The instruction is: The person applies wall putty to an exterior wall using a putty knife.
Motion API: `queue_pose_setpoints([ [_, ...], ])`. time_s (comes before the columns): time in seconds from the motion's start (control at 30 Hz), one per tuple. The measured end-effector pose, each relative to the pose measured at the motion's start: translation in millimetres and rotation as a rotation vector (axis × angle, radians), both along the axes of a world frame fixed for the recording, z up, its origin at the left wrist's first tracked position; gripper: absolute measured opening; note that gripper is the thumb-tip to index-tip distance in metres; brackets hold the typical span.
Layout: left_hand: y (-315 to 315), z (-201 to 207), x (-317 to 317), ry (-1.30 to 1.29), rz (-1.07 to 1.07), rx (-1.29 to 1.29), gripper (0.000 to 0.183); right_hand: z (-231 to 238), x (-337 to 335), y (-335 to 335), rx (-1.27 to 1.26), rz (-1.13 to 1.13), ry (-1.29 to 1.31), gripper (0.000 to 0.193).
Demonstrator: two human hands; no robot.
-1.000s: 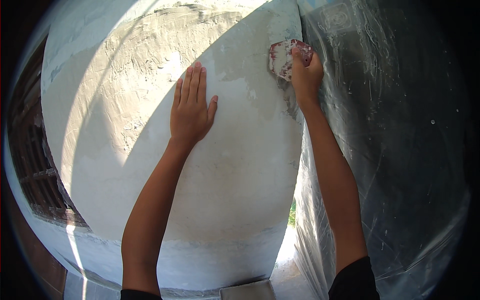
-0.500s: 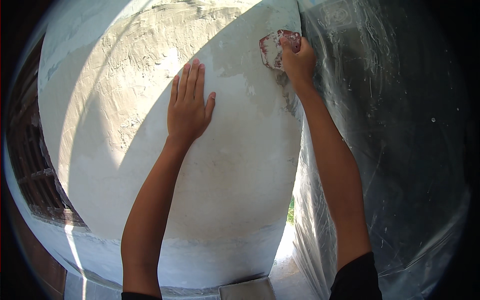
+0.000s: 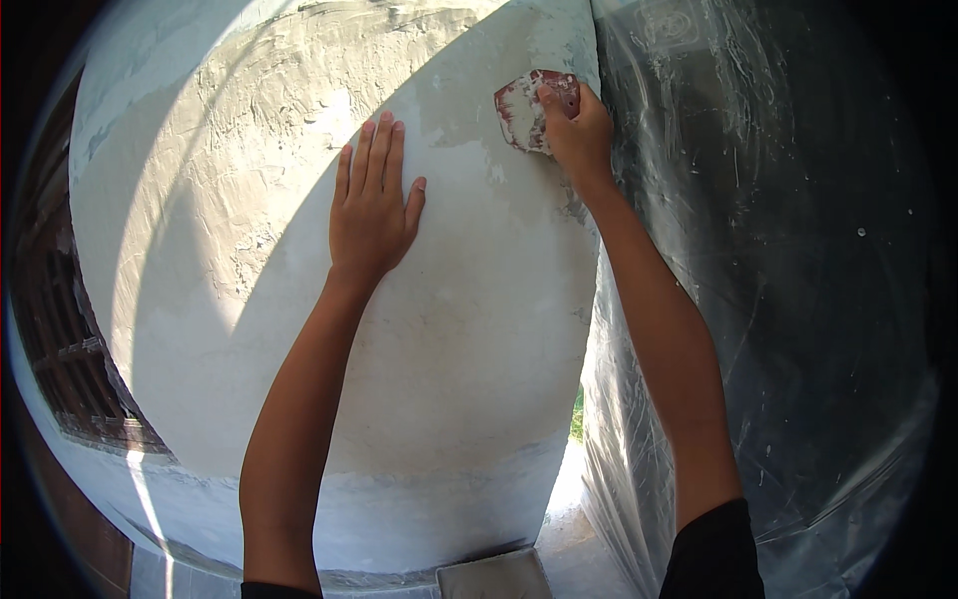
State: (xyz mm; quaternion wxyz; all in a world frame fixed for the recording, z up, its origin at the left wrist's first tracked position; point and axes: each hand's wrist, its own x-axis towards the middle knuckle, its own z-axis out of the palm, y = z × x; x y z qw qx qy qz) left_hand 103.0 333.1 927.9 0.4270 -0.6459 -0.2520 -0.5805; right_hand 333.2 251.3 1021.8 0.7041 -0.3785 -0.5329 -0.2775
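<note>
My right hand (image 3: pixel 581 135) grips a dark red putty scraper (image 3: pixel 523 112) smeared with pale filler, held against the upper right part of a plastered wall (image 3: pixel 449 329) near its edge. Thumb on its face, fingers wrapped around its right side. Flat on the wall to the left rests my left hand (image 3: pixel 374 205), fingers stretched out and holding nothing. Its fingertips touch the border between the shaded grey surface and a sunlit patch of rough, ridged plaster (image 3: pixel 269 130). Darker, patchy marks show on the wall below the scraper.
Clear plastic sheeting (image 3: pixel 798 329), streaked with white, hangs along the right beside the wall's edge. A dark barred window (image 3: pixel 85 329) is set at the far left. At the wall's foot lies a grey-brown slab (image 3: pixel 494 577). A bit of green shows through the gap at right.
My right hand has moved the scraper a little left and down across the wall, away from the edge. My left hand stays in place on the wall.
</note>
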Motion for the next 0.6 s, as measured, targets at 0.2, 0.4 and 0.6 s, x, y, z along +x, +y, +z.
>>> queue_pose_setpoints([
  [0.2,-0.8,1.2,2.0,0.004,-0.007,0.004,0.063,0.8,-1.2,-3.1,0.146,0.061,0.075,0.029],
  [0.4,-2.5,0.0,3.0,0.009,-0.022,0.003,0.063,-0.6,12.5,-12.6,0.261,0.107,0.238,0.027],
  [0.6,-0.7,1.5,-0.2,-0.008,0.03,0.008,0.064,-8.6,8.4,-10.3,0.099,-0.022,0.02,0.027],
])
